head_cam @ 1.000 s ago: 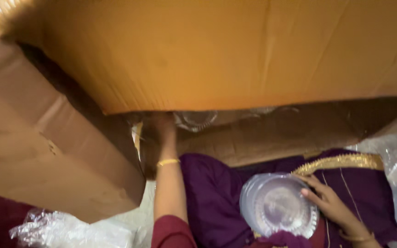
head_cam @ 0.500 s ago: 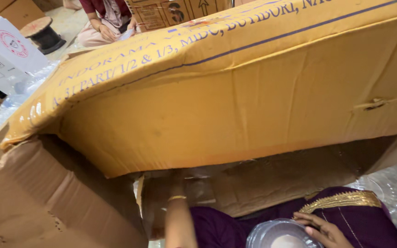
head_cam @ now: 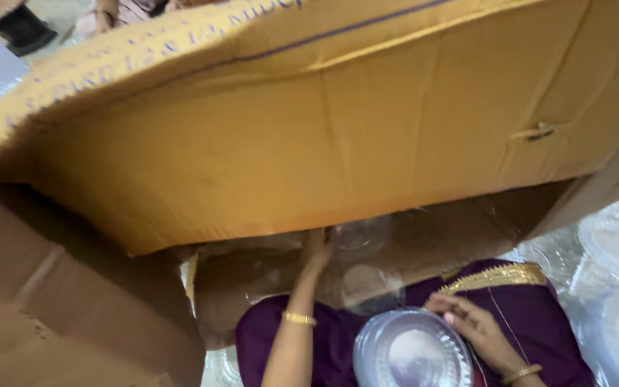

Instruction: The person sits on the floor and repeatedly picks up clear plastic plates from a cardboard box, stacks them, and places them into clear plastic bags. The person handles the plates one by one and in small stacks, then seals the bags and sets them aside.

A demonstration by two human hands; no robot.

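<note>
clear ribbed plastic plate (head_cam: 411,355) under right hand (head_cam: 467,324); left hand (head_cam: 317,247) inside creased cardboard box (head_cam: 309,143).

Warm dim light, deep shadow inside the cardboard box (head_cam: 109,301), slight motion blur.

The view has tilted up: the big cardboard flap (head_cam: 338,122) now fills most of the picture, where a second ago it only crossed the top. The left hand (head_cam: 317,247), reaching in under it, now touches a clear plastic container (head_cam: 360,233) it did not show before. The stack of clear plates (head_cam: 413,351) under the right hand (head_cam: 471,322) has dropped to the near edge.
</note>
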